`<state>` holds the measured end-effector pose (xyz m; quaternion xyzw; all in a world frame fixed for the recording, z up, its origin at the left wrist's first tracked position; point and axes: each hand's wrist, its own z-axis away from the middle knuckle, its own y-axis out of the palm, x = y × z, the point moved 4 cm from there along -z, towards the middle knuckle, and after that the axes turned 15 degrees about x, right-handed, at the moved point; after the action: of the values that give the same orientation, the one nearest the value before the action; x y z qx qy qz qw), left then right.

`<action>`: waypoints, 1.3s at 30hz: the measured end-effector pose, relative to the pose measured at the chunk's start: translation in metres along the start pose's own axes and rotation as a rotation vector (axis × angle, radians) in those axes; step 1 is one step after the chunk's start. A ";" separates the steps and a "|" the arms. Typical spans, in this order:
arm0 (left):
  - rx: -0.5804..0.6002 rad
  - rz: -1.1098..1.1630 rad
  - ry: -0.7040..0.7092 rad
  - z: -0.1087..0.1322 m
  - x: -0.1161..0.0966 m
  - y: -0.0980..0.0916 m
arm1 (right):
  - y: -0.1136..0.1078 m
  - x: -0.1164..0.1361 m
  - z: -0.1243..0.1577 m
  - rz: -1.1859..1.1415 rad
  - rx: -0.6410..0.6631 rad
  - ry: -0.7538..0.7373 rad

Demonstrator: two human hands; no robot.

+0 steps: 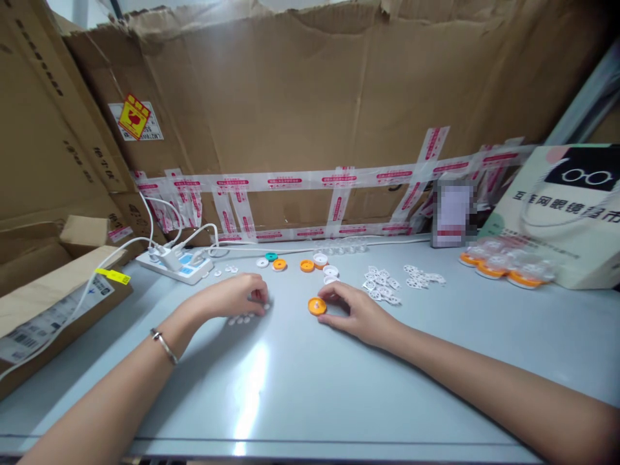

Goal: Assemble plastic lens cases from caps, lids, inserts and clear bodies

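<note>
Between the thumb and fingers of my right hand (358, 313) is a shallow orange disc-shaped part (317, 309), which has a small white piece at its centre. My left hand (242, 296) is pinched close to the tabletop, and a tiny white round piece (266, 307) shows at its fingertips. Below that hand lie several similar small white pieces (241, 320). Just beyond my right hand are white round parts (330, 271) and another orange disc (307, 265). White spoked cut-out pieces (381, 284) lie loose to the right of it.
A white power strip (181, 265) with cables sits at the left, beside an open cardboard box (53, 303). Behind stands a large taped carton (310, 116). A phone (451, 216) leans against it. At right, clear-topped orange parts (506, 265) lie before a paper bag (562, 226).
</note>
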<state>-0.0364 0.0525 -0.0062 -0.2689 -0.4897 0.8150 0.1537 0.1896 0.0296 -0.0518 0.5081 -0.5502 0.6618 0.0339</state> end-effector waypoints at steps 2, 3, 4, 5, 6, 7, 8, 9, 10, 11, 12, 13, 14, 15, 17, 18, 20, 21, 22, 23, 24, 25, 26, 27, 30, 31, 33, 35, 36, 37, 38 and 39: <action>0.013 0.026 -0.016 -0.004 0.001 0.005 | 0.001 -0.002 0.001 -0.012 0.006 0.015; 0.022 0.036 -0.027 -0.006 0.002 0.006 | 0.001 -0.002 0.001 -0.018 0.010 0.019; 0.028 0.041 -0.041 -0.006 0.004 0.007 | 0.002 -0.002 0.001 -0.023 0.015 0.020; 0.029 0.039 -0.052 -0.006 0.005 0.007 | 0.002 -0.002 0.001 -0.027 0.020 0.020; 0.025 0.028 -0.059 -0.006 0.005 0.007 | 0.002 -0.002 0.001 -0.029 0.028 0.019; 0.017 0.011 -0.063 -0.005 0.005 0.006 | 0.003 -0.001 0.001 -0.032 0.035 0.015; 0.006 -0.011 -0.063 -0.004 0.004 0.005 | 0.003 0.000 0.001 -0.036 0.044 0.010; -0.009 -0.038 -0.066 -0.003 0.002 0.004 | 0.003 0.000 0.001 -0.039 0.051 0.005; -0.025 -0.070 -0.072 -0.002 0.000 0.003 | 0.003 0.001 0.001 -0.040 0.056 0.000; -0.038 -0.100 -0.079 -0.002 -0.003 0.003 | 0.003 0.001 0.001 -0.041 0.058 -0.004; -0.054 -0.123 -0.085 -0.002 -0.007 0.003 | 0.003 0.001 0.000 -0.041 0.059 -0.008; -0.081 -0.135 -0.082 -0.003 -0.012 0.003 | 0.003 0.001 0.000 -0.040 0.059 -0.012; -0.120 -0.133 -0.059 -0.004 -0.018 0.004 | 0.003 0.000 0.000 -0.040 0.057 -0.015; -0.177 -0.115 -0.018 -0.006 -0.024 0.005 | 0.003 0.000 -0.001 -0.040 0.056 -0.020; -0.316 -0.048 0.121 -0.010 -0.039 0.007 | 0.004 0.000 -0.002 -0.044 0.055 -0.030; -0.369 -0.003 0.199 -0.013 -0.045 0.010 | 0.004 0.000 -0.002 -0.045 0.055 -0.037; -0.403 0.095 0.322 -0.020 -0.056 0.017 | 0.005 0.001 -0.002 -0.049 0.053 -0.055; -0.401 0.144 0.356 -0.024 -0.059 0.021 | 0.005 0.001 -0.002 -0.050 0.053 -0.066; -0.393 0.193 0.381 -0.027 -0.062 0.024 | 0.005 0.002 -0.002 -0.051 0.052 -0.075; -0.385 0.248 0.391 -0.030 -0.063 0.027 | 0.005 0.002 -0.002 -0.051 0.053 -0.081; -0.376 0.309 0.389 -0.033 -0.063 0.029 | 0.005 0.001 -0.002 -0.052 0.055 -0.083; -0.366 0.375 0.376 -0.036 -0.062 0.030 | 0.005 0.001 -0.003 -0.053 0.056 -0.083; -0.358 0.441 0.354 -0.038 -0.060 0.030 | 0.005 0.000 -0.003 -0.054 0.058 -0.082; -0.348 0.503 0.328 -0.039 -0.058 0.030 | 0.005 0.000 -0.003 -0.055 0.059 -0.080; -0.315 0.633 0.278 -0.044 -0.051 0.032 | 0.005 -0.001 -0.004 -0.056 0.060 -0.076; -0.304 0.661 0.275 -0.045 -0.050 0.033 | 0.005 -0.001 -0.004 -0.054 0.060 -0.074; -0.290 0.710 0.272 -0.047 -0.048 0.036 | 0.005 0.000 -0.004 -0.051 0.061 -0.070; -0.291 0.759 0.266 -0.049 -0.046 0.037 | 0.005 0.001 -0.003 -0.048 0.063 -0.067; -0.290 0.783 0.260 -0.050 -0.046 0.038 | 0.005 0.001 -0.003 -0.047 0.063 -0.067; -0.286 0.804 0.254 -0.051 -0.045 0.038 | 0.005 0.001 -0.003 -0.048 0.065 -0.068; -0.279 0.822 0.248 -0.051 -0.045 0.038 | 0.005 0.001 -0.003 -0.048 0.066 -0.070; -0.272 0.835 0.240 -0.052 -0.046 0.038 | 0.005 0.001 -0.003 -0.048 0.068 -0.073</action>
<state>0.0315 0.0477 -0.0462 -0.5538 -0.4204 0.6986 -0.1692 0.1842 0.0292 -0.0543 0.5459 -0.5160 0.6600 0.0123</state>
